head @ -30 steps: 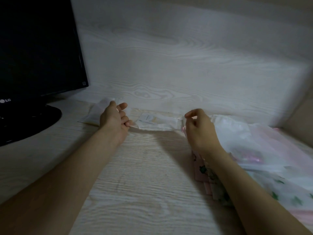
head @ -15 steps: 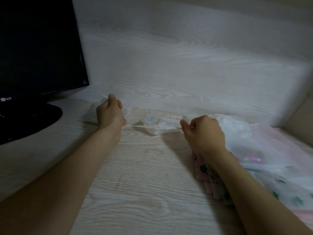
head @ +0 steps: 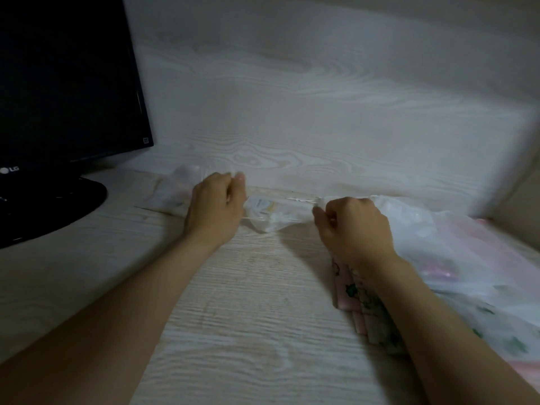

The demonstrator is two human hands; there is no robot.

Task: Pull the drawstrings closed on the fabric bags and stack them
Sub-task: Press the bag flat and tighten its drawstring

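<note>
Desk (head: 233,331): pale laminate, printed wood grain, matte. 2 bare forearms come in from the bottom edge.

Under the right forearm: stack of flat fabric bags (head: 350,293), pink and white with a small green print, edges fanned out. The print is too small to make out. Just right of it and partly over it: translucent plastic bag (head: 455,244), crinkled and slightly glossy, with blurred pink shapes showing through.

Left hand (head: 216,206): clenched, knuckles up, thumb on top, pinching the drawstring (head: 254,219), a thin white cord that exits the fist toward the middle. Right hand (head: 353,226): also clenched, gripping the other end. A 2nd strand runs along the bag's far edge to this fist.

Small white bag (head: 277,217): sits on the desk between the 2 fists, touching both. Thin soft cloth, mouth gathered into tight puckers, body bunched. There is a pale label patch with a yellowish mark on its left part; the text is unreadable.

Behind the left hand: another white bag (head: 172,194), flat and partly hidden by the fist.

Far left: black monitor (head: 64,83), screen dark, with "LG" (head: 11,170) in white on the lower bezel, on a round black base (head: 43,211).

Back: upright panel (head: 321,112), same pale wood grain as the desk.
</note>
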